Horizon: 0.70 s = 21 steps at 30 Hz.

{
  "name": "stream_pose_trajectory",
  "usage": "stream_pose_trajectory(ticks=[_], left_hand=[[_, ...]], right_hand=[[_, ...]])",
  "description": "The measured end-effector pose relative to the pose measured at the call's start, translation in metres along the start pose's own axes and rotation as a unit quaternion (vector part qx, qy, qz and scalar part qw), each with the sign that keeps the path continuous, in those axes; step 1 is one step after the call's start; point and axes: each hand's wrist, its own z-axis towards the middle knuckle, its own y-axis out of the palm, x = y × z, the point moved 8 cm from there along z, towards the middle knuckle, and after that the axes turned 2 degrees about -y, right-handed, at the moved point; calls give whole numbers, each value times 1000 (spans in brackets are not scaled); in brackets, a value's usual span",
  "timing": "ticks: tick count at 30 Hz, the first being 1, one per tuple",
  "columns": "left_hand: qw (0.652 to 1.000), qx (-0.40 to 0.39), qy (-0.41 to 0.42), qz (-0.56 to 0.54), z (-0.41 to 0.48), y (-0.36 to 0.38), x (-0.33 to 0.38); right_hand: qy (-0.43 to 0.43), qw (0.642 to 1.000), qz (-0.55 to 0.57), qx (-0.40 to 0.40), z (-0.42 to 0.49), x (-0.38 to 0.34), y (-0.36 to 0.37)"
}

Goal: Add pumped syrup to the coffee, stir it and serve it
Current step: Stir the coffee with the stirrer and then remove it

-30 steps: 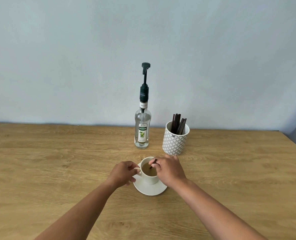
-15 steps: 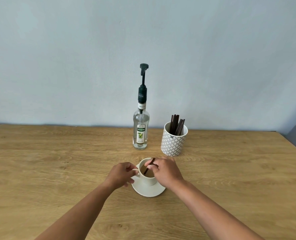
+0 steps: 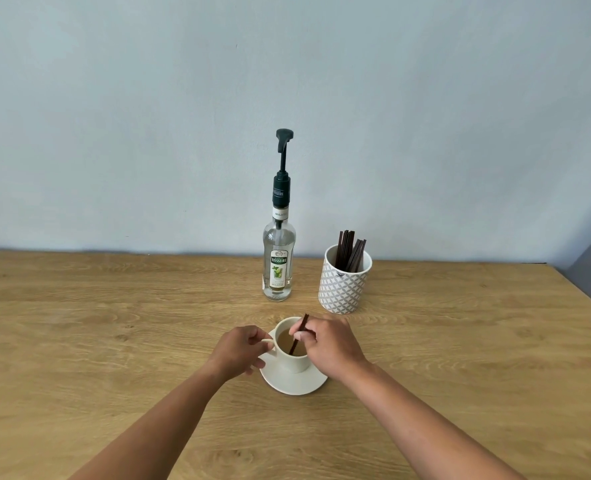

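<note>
Sitting at the near middle of the wooden desk (image 3: 114, 341): one white cup (image 3: 295, 363), standing upright on a white saucer (image 3: 297, 384) and carrying light brown coffee (image 3: 284, 341).

Stirrer (image 3: 303, 322): a thin dark stick, leaning up and to the right. Its lower end is dipping into the coffee and its upper end is sticking out above the right hand (image 3: 333, 344).

Right hand: it is reaching in from the right over the cup's rim, with its fingers (image 3: 308, 336) pinching together on the stirrer partway along.

Left hand (image 3: 238, 348): it is lying at the cup's left side, with its fingers (image 3: 257, 336) curling round the cup's handle (image 3: 269, 341). Whether the lower fingertips are touching the saucer's edge I cannot tell.

Syrup bottle (image 3: 277, 271): clear glass with a green-and-white label. It is standing upright behind the cup and apart from it, with a dark green pump (image 3: 283, 161) rising from its neck.

Holder (image 3: 342, 292): a white pot with a grey pattern. It is standing near the bottle's right side without touching it, and is carrying a bundle of dark spare sticks (image 3: 349, 252) that are poking above its rim.

Wall (image 3: 148, 116): pale blue-grey, running behind the desk's far edge.
</note>
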Motion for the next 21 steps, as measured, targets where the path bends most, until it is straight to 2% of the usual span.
stream_pose_trajectory(ticks=[5, 9, 17, 21], left_hand=[[1000, 1, -2, 2, 0, 0, 0], [1000, 0, -5, 1, -1, 0, 0], [1000, 4, -5, 8, -3, -1, 3], [1000, 3, -3, 21, -4, 0, 5]], right_hand=[[7, 1000, -21, -8, 1, 2, 3], [8, 998, -60, 17, -1, 5, -4], [11, 1000, -10, -2, -1, 5, 4], [6, 998, -58, 4, -2, 5, 2]])
